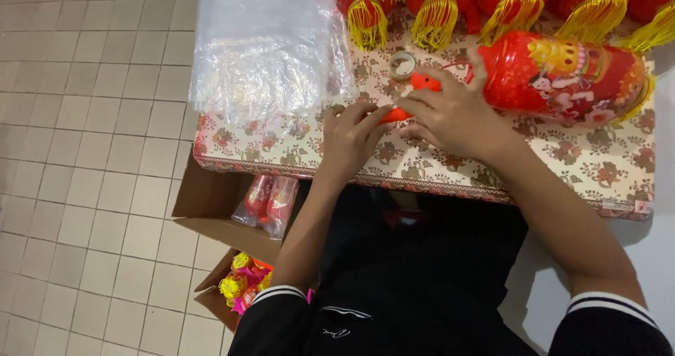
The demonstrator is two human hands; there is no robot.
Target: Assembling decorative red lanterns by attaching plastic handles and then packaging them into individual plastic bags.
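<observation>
We see both hands working close together on the flower-patterned tabletop [450,166]. The left hand [355,134] lies knuckles up, its fingers curled narrow and pinching the near end of a small orange plastic piece [424,83]. The right hand [450,117] covers the middle of that piece, fingers bent over it and holding it down; only its orange ends show between the two hands. Just beyond the fingertips lies a roll of clear tape [402,65], and touching the far side of the right hand rests a red printed plastic lantern [566,75], lying on its side.

We judge the step in hand to be fitting or fastening the orange piece, and the next move seems to call for a firm pinch and little travel.

Room is tight: a row of red lanterns with yellow tassels [436,11] lines the far edge, and a stack of clear plastic bags [267,47] fills the far left. The near table edge runs just below the wrists. Under it, to the left, sit open cardboard boxes [211,201] with wrapped goods; the tiled floor [84,152] lies further left.
</observation>
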